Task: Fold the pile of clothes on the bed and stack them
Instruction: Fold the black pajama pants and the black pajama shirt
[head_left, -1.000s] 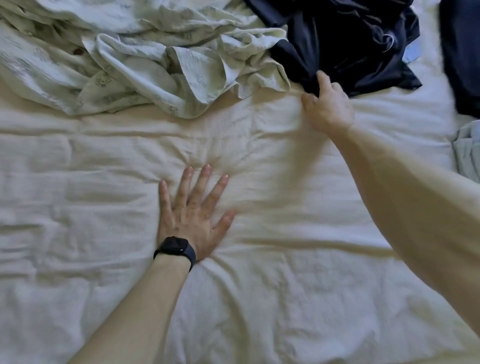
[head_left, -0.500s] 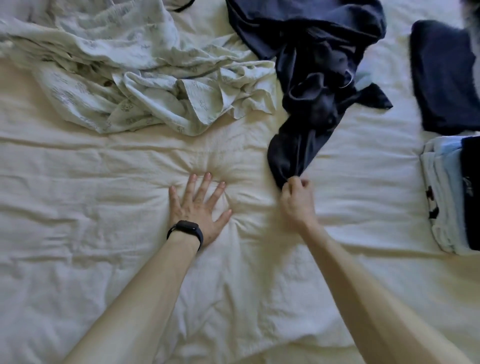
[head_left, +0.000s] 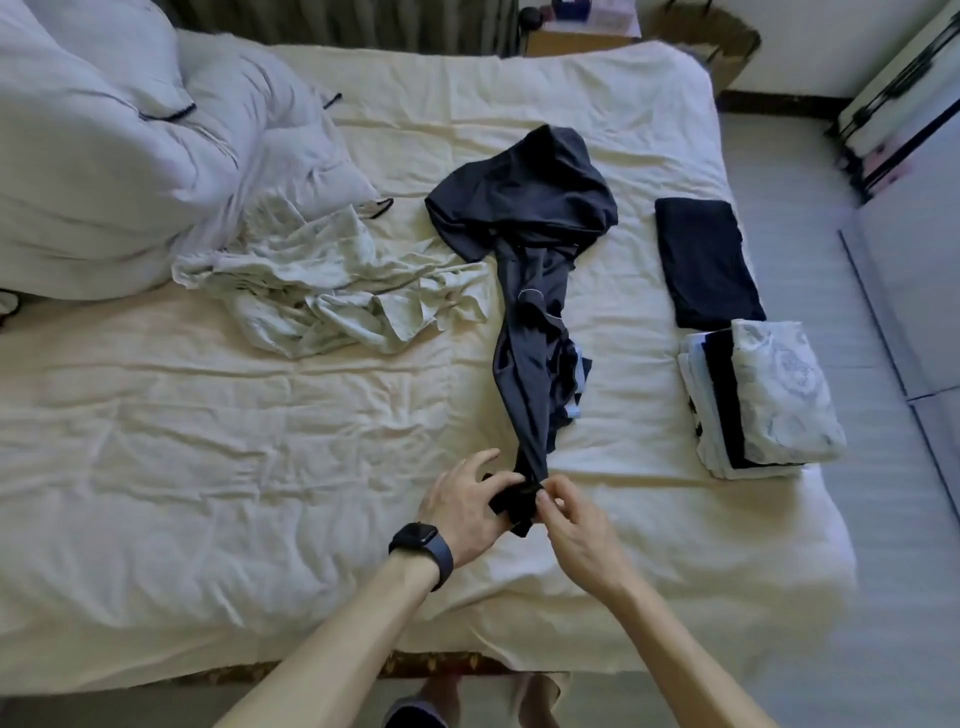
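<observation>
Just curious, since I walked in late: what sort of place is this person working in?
Most likely a home bedroom: a wide, cream-sheeted bed, a rumpled duvet heaped at one end, and a stack of folded clothes near its edge.

left grip (head_left: 462, 501): came off the bed (head_left: 260, 441), now also holds the end of the dark cloth (head_left: 524, 332)
right grip (head_left: 576, 530): pulled back toward the bed's near edge
dark cloth: dragged out long

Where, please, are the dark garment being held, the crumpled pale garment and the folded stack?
dark garment (head_left: 524, 332), head view, stretched middle section.
crumpled pale garment (head_left: 332, 291), head view, bunched centre.
folded stack (head_left: 779, 395), head view, patterned top piece.
</observation>
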